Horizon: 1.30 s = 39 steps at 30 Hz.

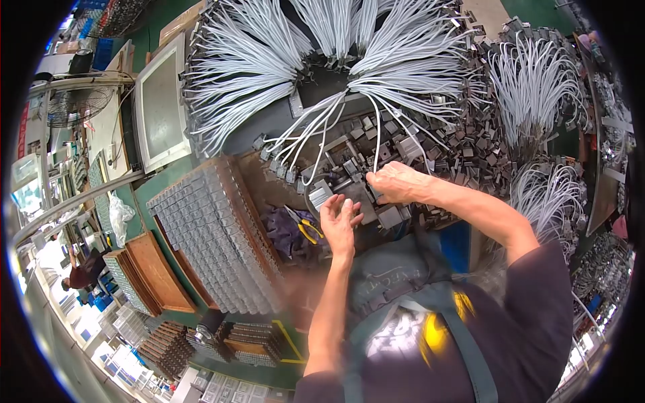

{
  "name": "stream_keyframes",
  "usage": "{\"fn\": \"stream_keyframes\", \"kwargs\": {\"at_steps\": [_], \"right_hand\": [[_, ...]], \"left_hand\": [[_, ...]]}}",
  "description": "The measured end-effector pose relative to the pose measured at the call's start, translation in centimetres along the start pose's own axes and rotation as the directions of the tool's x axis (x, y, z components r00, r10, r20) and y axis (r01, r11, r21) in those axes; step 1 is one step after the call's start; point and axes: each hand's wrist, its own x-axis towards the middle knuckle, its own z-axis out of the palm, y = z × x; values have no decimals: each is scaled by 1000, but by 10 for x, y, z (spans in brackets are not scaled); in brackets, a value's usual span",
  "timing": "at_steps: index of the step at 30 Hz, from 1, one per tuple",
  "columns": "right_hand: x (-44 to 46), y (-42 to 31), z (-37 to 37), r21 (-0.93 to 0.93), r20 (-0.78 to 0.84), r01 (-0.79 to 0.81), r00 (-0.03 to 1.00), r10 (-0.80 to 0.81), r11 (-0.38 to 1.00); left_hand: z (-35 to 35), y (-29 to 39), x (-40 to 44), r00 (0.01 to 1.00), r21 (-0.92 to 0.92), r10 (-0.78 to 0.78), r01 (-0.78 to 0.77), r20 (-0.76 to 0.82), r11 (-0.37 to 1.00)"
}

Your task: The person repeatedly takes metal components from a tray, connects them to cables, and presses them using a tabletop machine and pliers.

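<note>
Pinching a white cable (377,138) on the near side of the cable ring (248,74)

The cable ring, a broad fan of pale cables with their inner ends gathered around a dark middle, fills the top of the head view and serves as the landmark. The white cable runs down from the ring's near edge to the right hand (398,183). That hand is nearly closed, its thumb and fingertips brought together where the cable's lower end meets them; the fingers hide the tip itself. The left hand (340,225) is just beside it, slightly farther from the ring, with the palm turned up, the fingers loosely curled and the thumb apart. It is about half open, and whether anything small sits between its fingers cannot be told.

Between the left hand and the ring lies a ridged metal block (320,195). Small metal parts (463,151) are heaped along the ring's near right edge, passing behind the right hand. Below the ring and to the left of the left hand, yellow-handled pliers (308,227) rest against a dark cloth (283,228). Farther left, below the ring, stands a slanted board of grey pieces (211,235). To the ring's left is a framed panel (161,104); to its right, an upright cable bundle (534,87).
</note>
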Motion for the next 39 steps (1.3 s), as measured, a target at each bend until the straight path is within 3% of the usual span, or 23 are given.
{"fn": "stream_keyframes", "kwargs": {"at_steps": [6, 14, 26, 32, 36, 38, 39], "right_hand": [[4, 4, 5, -81, -69, 110, 991, -116, 991], [0, 1, 13, -66, -57, 61, 996, -65, 996], [-4, -8, 2, -33, -43, -34, 999, 32, 999], [22, 16, 24, -83, -43, 102, 993, -106, 991], [28, 20, 15, -113, -57, 103, 992, -110, 988], [19, 12, 19, -140, -55, -20, 998, 12, 990], [12, 6, 19, -115, -149, -33, 989, 16, 993]], "left_hand": [[11, -5, 4, 1000, -16, -1, 1, 27, 1000], [10, 0, 5, 999, 48, -1, -1, 44, 999], [2, -2, 9, 998, -70, -25, 30, 66, 997], [-1, 2, 12, 996, -70, -19, 25, 86, 997], [-9, 0, 12, 998, -32, -5, 7, 70, 999], [-11, -2, 13, 997, -39, -6, 9, 73, 999], [-10, -1, 12, 997, -42, -5, 8, 79, 999]]}}
